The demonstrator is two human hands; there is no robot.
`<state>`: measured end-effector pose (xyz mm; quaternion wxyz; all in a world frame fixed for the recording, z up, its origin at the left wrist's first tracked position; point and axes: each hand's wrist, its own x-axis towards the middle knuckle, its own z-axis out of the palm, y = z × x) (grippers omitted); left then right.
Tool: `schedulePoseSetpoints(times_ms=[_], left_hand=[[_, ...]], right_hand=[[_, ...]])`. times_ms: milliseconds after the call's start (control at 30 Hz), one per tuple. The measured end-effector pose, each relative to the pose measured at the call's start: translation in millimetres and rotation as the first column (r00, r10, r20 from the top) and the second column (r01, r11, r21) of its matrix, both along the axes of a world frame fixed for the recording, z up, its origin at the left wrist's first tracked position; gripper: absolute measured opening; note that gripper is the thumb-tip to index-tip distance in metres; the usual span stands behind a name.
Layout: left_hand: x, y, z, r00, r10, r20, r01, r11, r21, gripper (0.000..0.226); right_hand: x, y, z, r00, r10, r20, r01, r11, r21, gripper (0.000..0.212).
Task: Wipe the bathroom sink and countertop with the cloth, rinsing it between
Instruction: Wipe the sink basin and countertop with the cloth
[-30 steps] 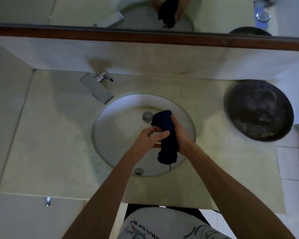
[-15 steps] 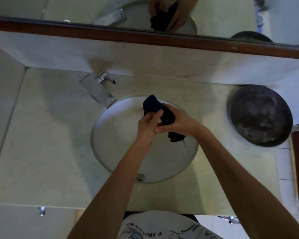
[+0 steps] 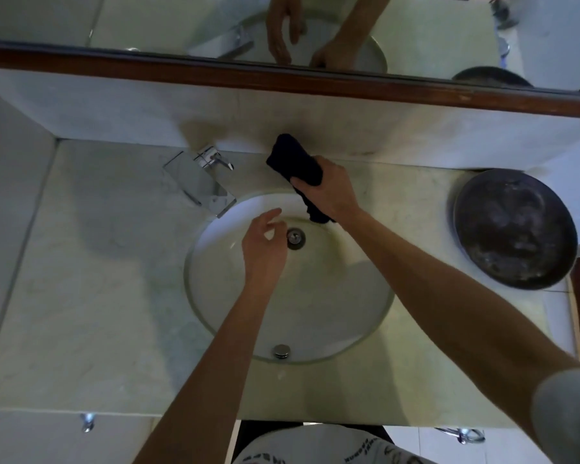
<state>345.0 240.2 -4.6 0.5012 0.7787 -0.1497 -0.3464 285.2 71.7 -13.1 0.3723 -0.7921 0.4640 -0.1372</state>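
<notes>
Your right hand point(image 3: 329, 192) grips the dark cloth point(image 3: 295, 162), fingers curled round it, at the back strip of the countertop point(image 3: 98, 279) — between the faucet point(image 3: 200, 180) and the backsplash, its tail trailing over the sink point(image 3: 315, 313) rim. Your left hand point(image 3: 263, 249) hangs over the basin near the drain point(image 3: 295, 236), fingers loosely spread, holding nothing. This looks like the countertop-wiping step. Next, press the cloth flat and sweep it along that back edge — mind the faucet lever.

Navy cloth point(image 3: 295, 160); pale green-veined marble counter point(image 3: 91, 283); white sink point(image 3: 315, 316) with chrome tap point(image 3: 198, 179); dark mottled bowl point(image 3: 514, 229) right of sink; reddish-brown mirror frame point(image 3: 282, 77).
</notes>
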Motion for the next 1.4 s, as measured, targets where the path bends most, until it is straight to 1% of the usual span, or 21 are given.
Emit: schedulePoseSetpoints(times_ms=[67,133,233,333,433,533,667,733,800,867,933,1000,1033,1067,1133,1167,1200,1233,1300,1400], left_hand=[[-7.9,10.1,-10.1,1.000,-0.026,0.011,0.026,0.998,0.050,0.024],[-18.0,19.5,-20.4,0.999,-0.047,-0.001,0.047,0.993,0.108,0.022],[-27.6,30.7,-36.4,0.996,-0.083,-0.015,0.084,0.984,0.157,0.020],[-30.4,34.2,-45.2,0.993,-0.115,-0.026,0.118,0.974,0.195,0.023],[-35.5,32.1,-50.5,0.989,-0.151,-0.006,0.148,0.965,0.216,0.024],[-43.5,28.2,-54.6,0.983,-0.184,-0.008,0.180,0.954,0.241,0.024],[-57.5,26.2,-59.0,0.976,-0.218,-0.004,0.211,0.942,0.260,0.023],[-65.4,27.1,-60.2,0.974,-0.227,-0.012,0.223,0.940,0.257,0.023],[-72.7,28.2,-62.1,0.969,-0.247,-0.029,0.246,0.935,0.257,0.023],[-79.7,29.9,-63.5,0.962,-0.270,-0.041,0.271,0.928,0.254,0.025],[-84.4,31.8,-65.9,0.960,-0.277,-0.031,0.276,0.927,0.253,0.029],[-86.6,34.3,-70.1,0.963,-0.270,-0.010,0.264,0.932,0.248,0.030],[-87.5,35.8,-72.6,0.963,-0.271,0.006,0.261,0.933,0.247,0.030],[-88.5,37.3,-74.7,0.961,-0.275,0.023,0.260,0.932,0.250,0.031],[-90.6,39.9,-78.5,0.961,-0.273,0.042,0.253,0.932,0.260,0.031],[-92.5,41.4,-80.7,0.962,-0.269,0.046,0.248,0.932,0.266,0.030],[-95.0,43.2,-82.3,0.963,-0.266,0.048,0.244,0.931,0.272,0.029],[-97.6,44.9,-84.7,0.963,-0.264,0.051,0.240,0.931,0.276,0.027],[-103.6,49.5,-91.3,0.965,-0.253,0.065,0.227,0.937,0.266,0.023],[-114.7,53.8,-95.7,0.964,-0.260,0.055,0.236,0.931,0.277,0.024]], right_hand=[[16.4,-4.5,-12.6,0.998,0.010,-0.060,-0.016,0.995,-0.102,0.042],[29.9,-7.7,-30.4,0.990,-0.052,-0.132,0.034,0.990,-0.137,0.049],[36.8,-14.5,-46.9,0.957,-0.253,-0.140,0.248,0.967,-0.057,0.057],[25.9,-25.1,-52.6,0.932,-0.327,-0.158,0.321,0.945,-0.061,0.052],[-4.8,-34.7,-53.4,0.896,-0.411,-0.171,0.401,0.912,-0.092,0.047],[-51.6,-47.9,-54.4,0.829,-0.515,-0.218,0.500,0.857,-0.120,0.047],[-129.0,-70.9,-54.9,0.707,-0.632,-0.317,0.625,0.768,-0.140,0.054],[-155.2,-77.6,-50.6,0.685,-0.640,-0.348,0.638,0.758,-0.136,0.056],[-162.6,-81.2,-42.6,0.718,-0.601,-0.350,0.600,0.790,-0.125,0.054],[-155.1,-81.3,-31.1,0.783,-0.537,-0.315,0.515,0.843,-0.156,0.049],[-141.8,-79.0,-20.9,0.870,-0.412,-0.271,0.357,0.905,-0.230,0.045],[-133.2,-78.1,-12.4,0.951,-0.226,-0.211,0.144,0.928,-0.343,0.042],[-132.6,-80.4,-11.2,0.972,-0.122,-0.200,0.027,0.907,-0.421,0.041],[-135.2,-84.6,-11.7,0.976,-0.031,-0.215,-0.083,0.861,-0.501,0.039],[-146.9,-98.5,-19.4,0.955,0.074,-0.288,-0.246,0.742,-0.623,0.035],[-153.7,-105.1,-24.9,0.943,0.082,-0.323,-0.284,0.707,-0.647,0.035],[-160.2,-109.1,-30.3,0.933,0.071,-0.352,-0.297,0.704,-0.645,0.035],[-166.4,-110.4,-36.9,0.924,0.051,-0.380,-0.294,0.732,-0.615,0.035],[-177.4,-103.4,-51.0,0.901,0.019,-0.434,-0.256,0.831,-0.495,0.037],[-181.8,-88.4,-55.9,0.911,-0.013,-0.413,-0.139,0.932,-0.336,0.044]])
